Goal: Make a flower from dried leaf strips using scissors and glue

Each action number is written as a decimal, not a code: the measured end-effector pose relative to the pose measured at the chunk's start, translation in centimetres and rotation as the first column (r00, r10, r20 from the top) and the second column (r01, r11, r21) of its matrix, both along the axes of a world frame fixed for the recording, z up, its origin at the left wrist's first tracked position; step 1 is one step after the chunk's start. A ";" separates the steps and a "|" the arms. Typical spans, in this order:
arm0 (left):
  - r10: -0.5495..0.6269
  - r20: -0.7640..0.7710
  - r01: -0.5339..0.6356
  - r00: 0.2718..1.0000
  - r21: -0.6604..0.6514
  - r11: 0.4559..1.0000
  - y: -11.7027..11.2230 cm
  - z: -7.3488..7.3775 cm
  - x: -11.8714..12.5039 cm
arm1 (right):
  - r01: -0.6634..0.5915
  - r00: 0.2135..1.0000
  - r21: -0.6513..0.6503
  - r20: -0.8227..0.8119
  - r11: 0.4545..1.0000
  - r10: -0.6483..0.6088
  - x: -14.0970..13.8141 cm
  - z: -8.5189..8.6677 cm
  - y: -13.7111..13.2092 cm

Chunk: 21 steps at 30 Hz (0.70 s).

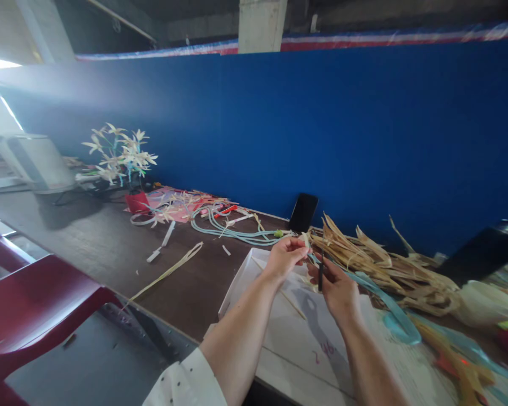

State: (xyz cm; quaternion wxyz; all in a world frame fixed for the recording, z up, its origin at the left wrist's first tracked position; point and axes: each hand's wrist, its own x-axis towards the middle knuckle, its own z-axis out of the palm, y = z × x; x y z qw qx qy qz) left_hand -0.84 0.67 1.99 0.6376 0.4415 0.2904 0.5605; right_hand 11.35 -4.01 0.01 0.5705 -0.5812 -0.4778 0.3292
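Observation:
My left hand (285, 256) is closed in a pinch around a small pale strip (306, 241), which looks like dried husk. Close beside it, my right hand (338, 290) is closed on a slim black-handled tool (320, 273), possibly scissors; its working end cannot be made out. A light blue ribbon (381, 296) runs from between the hands to the right. Below both hands lies a white box lid or board (275, 332) with red handwriting and a thin stick (293, 304) on it.
Dried husks (389, 270) are heaped at the right. A black phone (303, 212) leans against the blue partition (322, 129). Pale blue cords (220, 231), a looped straw strip (169, 273) and a white flower arrangement (129, 152) stand or lie leftward. A red chair (46, 304) is at left.

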 end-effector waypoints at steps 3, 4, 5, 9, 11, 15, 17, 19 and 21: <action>-0.008 -0.046 0.011 0.999 0.052 0.999 0.0 -0.1 0.1 | 0.017 1.000 0.002 0.018 1.000 -0.017 0.0 0.4 -0.1; -0.009 -0.061 0.013 0.998 0.064 0.998 0.0 -0.2 0.1 | 0.025 1.000 0.005 0.006 1.000 -0.025 0.1 0.5 -0.1; -0.005 -0.075 0.010 0.997 0.072 0.997 0.0 -0.2 0.1 | 0.035 0.999 0.010 -0.019 0.999 -0.035 0.2 0.5 -0.1; -0.013 -0.160 0.022 0.987 0.054 0.998 0.0 -0.4 0.2 | 0.111 0.980 0.072 -0.176 0.991 -0.097 0.8 0.5 -0.1; -0.076 -0.202 0.087 0.976 0.044 0.995 -0.1 -0.6 0.2 | 0.130 0.972 0.117 -0.209 0.985 -0.103 1.1 0.4 0.0; -0.193 -0.236 0.215 0.952 0.069 0.974 -0.2 -1.0 0.3 | 0.077 0.971 0.167 -0.234 0.983 -0.036 1.4 0.3 0.1; -0.213 -0.246 0.240 0.946 0.083 0.967 -0.2 -1.2 0.3 | 0.059 0.966 0.169 -0.260 0.984 -0.014 1.4 0.2 0.2; -0.226 -0.256 0.255 0.940 0.088 0.963 -0.3 -1.3 0.3 | 0.055 0.954 0.168 -0.299 0.984 -0.003 1.5 0.1 0.2; -0.237 -0.270 0.269 0.933 0.087 0.959 -0.3 -1.2 0.2 | 0.053 0.938 0.169 -0.347 0.984 0.009 1.5 0.1 0.2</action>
